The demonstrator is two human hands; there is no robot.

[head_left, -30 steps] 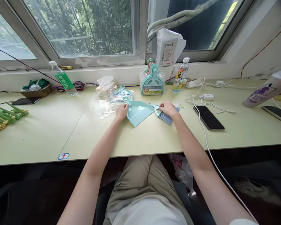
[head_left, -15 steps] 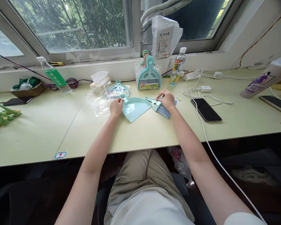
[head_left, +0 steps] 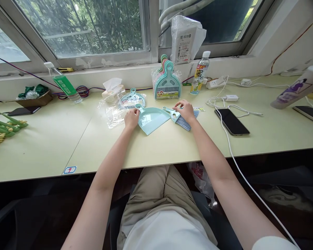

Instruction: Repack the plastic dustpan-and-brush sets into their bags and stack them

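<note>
My left hand (head_left: 131, 118) is closed on the handle end of a light teal dustpan (head_left: 154, 119), which lies on the table with its wide edge facing front right. Close to the pan's right side is a small matching hand brush (head_left: 183, 122) with blue-grey bristles. My right hand (head_left: 185, 110) grips the brush from above with bent fingers, covering part of its head. Behind my left hand, a wrapped dustpan set (head_left: 133, 99) lies by a crumpled clear plastic wrapper (head_left: 114, 116).
Several nested dustpan sets (head_left: 168, 83) stand against the wall beside a drink bottle (head_left: 199, 73). To the right are a phone (head_left: 232, 122), a white cable (head_left: 229, 146) and a tilted cup (head_left: 297, 86). A green-labelled bottle (head_left: 65, 86) leans at the left.
The whole view has shifted slightly, so things appear a little farther right. Both hands, the dustpan and the brush keep nearly the same places on the table.
</note>
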